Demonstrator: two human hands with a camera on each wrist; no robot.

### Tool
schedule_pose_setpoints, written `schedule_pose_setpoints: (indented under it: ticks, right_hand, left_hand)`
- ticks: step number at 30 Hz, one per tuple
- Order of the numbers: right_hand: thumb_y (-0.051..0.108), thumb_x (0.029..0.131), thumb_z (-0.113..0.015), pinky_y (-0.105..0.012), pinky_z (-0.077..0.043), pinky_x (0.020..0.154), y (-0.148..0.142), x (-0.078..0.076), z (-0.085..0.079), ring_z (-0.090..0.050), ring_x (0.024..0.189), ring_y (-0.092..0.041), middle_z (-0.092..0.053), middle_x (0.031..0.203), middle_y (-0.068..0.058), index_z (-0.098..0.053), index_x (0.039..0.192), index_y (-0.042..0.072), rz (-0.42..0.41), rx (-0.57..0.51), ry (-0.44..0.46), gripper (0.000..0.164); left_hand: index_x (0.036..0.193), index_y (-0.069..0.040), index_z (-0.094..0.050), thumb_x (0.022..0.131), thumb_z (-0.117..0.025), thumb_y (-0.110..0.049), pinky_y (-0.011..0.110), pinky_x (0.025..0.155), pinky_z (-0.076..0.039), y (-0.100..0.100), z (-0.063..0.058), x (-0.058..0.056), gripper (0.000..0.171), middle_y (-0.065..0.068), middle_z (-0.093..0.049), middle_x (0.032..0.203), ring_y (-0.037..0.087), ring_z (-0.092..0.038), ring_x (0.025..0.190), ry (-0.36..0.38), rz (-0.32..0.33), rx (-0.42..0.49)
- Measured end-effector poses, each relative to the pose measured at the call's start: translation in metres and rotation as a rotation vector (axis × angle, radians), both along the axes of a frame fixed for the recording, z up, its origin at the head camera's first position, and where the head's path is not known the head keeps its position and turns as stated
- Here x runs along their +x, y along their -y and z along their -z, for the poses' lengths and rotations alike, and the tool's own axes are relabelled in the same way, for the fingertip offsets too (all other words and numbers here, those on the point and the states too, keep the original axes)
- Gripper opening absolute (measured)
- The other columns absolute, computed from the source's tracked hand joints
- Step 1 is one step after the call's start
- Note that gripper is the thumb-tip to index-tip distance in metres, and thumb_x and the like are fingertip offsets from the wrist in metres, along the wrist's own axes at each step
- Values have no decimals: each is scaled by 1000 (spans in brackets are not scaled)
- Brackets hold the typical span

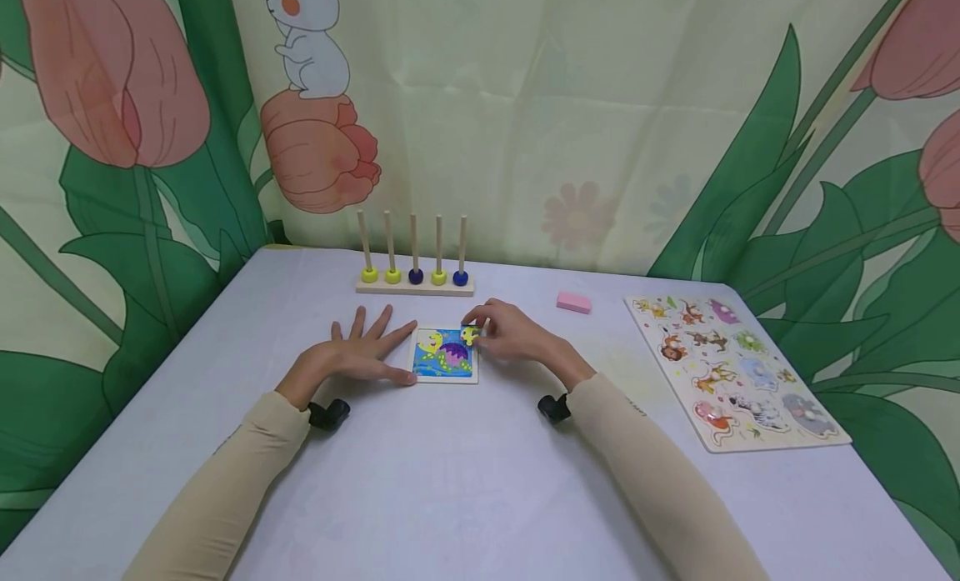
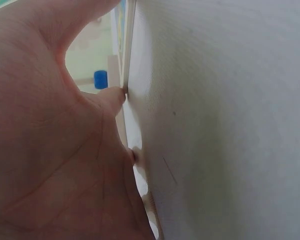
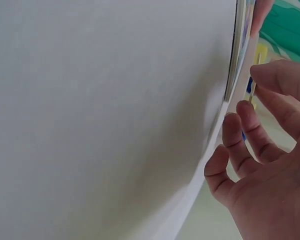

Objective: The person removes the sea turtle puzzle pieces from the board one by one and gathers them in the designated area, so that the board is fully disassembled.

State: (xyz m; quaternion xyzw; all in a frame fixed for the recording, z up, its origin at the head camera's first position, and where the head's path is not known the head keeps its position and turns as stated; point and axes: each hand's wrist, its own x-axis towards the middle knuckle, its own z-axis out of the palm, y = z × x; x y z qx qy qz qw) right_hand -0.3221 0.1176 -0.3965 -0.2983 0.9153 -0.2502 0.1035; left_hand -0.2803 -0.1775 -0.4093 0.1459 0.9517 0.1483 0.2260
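Observation:
A small square jigsaw puzzle (image 1: 442, 366) with a yellow and purple dinosaur on blue lies in a pale frame on the table. My left hand (image 1: 351, 353) is spread flat on the table, its thumb and index fingertips at the frame's left edge. With thumb and fingers my right hand (image 1: 513, 333) pinches a puzzle piece (image 1: 470, 335) with a yellow patch over the upper right corner of the frame. In the right wrist view that piece appears edge-on as a thin strip (image 3: 253, 90), while the other fingers (image 3: 233, 131) bend below it.
Behind the puzzle stands a wooden peg rack (image 1: 415, 287) with yellow and dark blue beads on its rods. A pink block (image 1: 573, 303) lies to its right. At the table's right side is a large animal puzzle board (image 1: 731, 373). A flowered curtain (image 1: 510, 106) hangs behind.

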Motion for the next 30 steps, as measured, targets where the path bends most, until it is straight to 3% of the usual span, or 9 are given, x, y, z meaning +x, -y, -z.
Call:
schedule_pose_setpoints:
  ticks: [9, 30]
  right_hand:
    - [12, 99, -67, -35, -53, 92, -21, -2, 3, -61, 101, -23, -66, 121, -13, -69, 135, 13, 25, 43, -3, 36]
    - [14, 98, -67, -36, -49, 90, -45, 3, 5, -58, 99, -23, -65, 119, -14, -72, 133, 12, 50, 61, -31, 36]
  left_hand:
    - [172, -26, -13, 89, -61, -76, 87, 115, 14, -2, -6, 3, 107, 22, 17, 177, 59, 25, 157, 1, 7, -9]
    - [172, -27, -13, 89, -60, -78, 86, 116, 14, -1, -3, 1, 108, 21, 17, 178, 59, 26, 158, 5, 18, -13]
